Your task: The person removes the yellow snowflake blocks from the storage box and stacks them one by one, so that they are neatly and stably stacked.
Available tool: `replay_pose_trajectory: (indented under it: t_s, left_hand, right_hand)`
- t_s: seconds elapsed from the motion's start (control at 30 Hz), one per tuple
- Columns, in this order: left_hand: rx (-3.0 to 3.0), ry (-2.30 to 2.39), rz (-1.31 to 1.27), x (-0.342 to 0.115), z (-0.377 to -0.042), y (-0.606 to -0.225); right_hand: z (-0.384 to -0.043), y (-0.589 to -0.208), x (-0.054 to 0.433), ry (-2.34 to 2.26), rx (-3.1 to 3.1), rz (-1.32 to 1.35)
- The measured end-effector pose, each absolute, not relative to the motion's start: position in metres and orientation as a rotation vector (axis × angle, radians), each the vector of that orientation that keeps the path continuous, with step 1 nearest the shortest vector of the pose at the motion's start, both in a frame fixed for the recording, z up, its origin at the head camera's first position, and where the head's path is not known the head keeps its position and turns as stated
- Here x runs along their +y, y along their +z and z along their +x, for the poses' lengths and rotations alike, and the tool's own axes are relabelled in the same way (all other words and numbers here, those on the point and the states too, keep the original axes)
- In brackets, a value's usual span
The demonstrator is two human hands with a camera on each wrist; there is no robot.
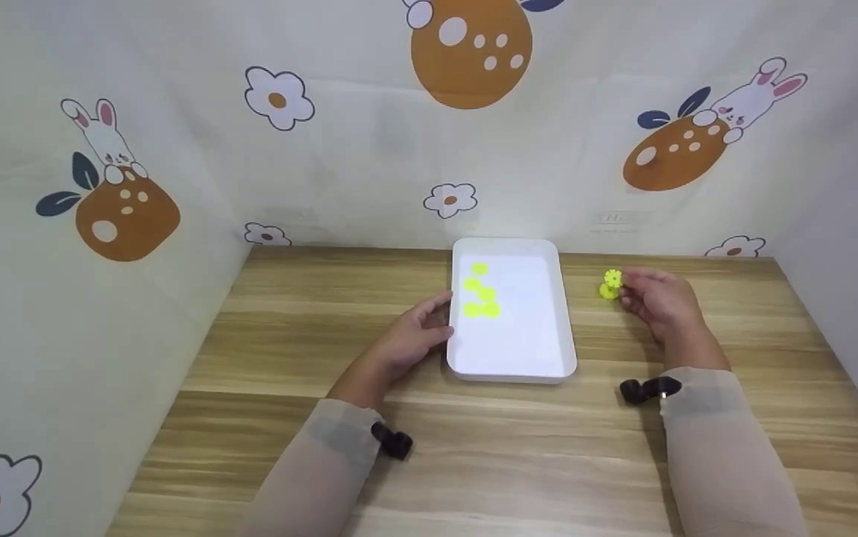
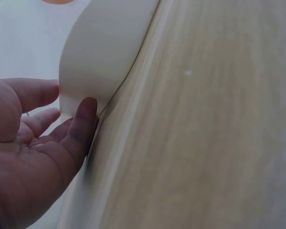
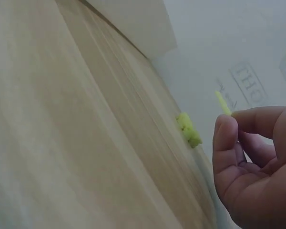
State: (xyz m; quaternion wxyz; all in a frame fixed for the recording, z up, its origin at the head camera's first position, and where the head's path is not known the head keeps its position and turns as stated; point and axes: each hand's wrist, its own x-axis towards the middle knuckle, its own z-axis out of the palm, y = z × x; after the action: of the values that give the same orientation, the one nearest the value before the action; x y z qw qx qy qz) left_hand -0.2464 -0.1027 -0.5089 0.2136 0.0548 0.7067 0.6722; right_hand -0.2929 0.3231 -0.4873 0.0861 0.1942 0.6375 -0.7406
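Yellow toothed disc [image 1: 612, 279] held up to the right of the white tray

White and shallow, one rectangular tray [image 1: 526, 335] lies on the wood-grain table [image 1: 511, 462], its long sides running away from the person. Inside it are five flat yellow pieces [image 1: 480, 268], all in the left half: one by itself toward the far end, the other four clustered nearer the tray's middle, some touching or overlapping. Glare blurs their outlines.

The toothed disc is to the right of the tray, toward its far end, pinched at its edge between thumb and fingertip of the right hand [image 1: 660, 302]; that grip is closed down to the disc's thickness. The disc's round face, with a small hole at the centre, is turned to the head camera. From the right wrist it shows edge-on as a thin strip, its long axis slanting up and away from the fingertips. Just below it, on the same side of the tray, sits a small clump of yellow pieces [image 3: 188, 130], too bunched to count.

At the tray's left side, the left hand [image 1: 412, 337] has its fingers spread and loosely bent, fingertips touching the outer wall; it does not wrap round the tray.

Two black wrist devices [image 1: 649, 389], one per sleeve, are nearer the person than the tray. Behind the tray hangs a pale curtain [image 1: 369, 171] printed with rabbits, orange fruit and flowers.
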Motion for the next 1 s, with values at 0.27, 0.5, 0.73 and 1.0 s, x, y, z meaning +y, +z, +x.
replay_pose_trajectory:
  t_s: [0.27, 0.5, 0.73, 1.0]
  left_hand:
    - [1.984, 1.848, 0.149, -0.1028, -0.2461, -0.5089]
    - [1.945, 1.870, 0.182, -0.1039, -0.2459, -0.5093]
    - [1.923, 1.884, 0.181, -0.1033, -0.2463, -0.5081]
    - [1.927, 1.883, 0.173, -0.1020, -0.2475, -0.5101]
  right_hand:
    - [-0.2935, -0.4908, 0.3246, -2.140, 1.927, 0.589]
    - [-0.2926, -0.4907, 0.3244, -2.169, 1.906, 0.618]
    - [-0.2925, -0.4897, 0.3227, -2.182, 1.896, 0.655]
    - [-0.2947, -0.4941, 0.3216, -2.136, 1.953, 0.657]
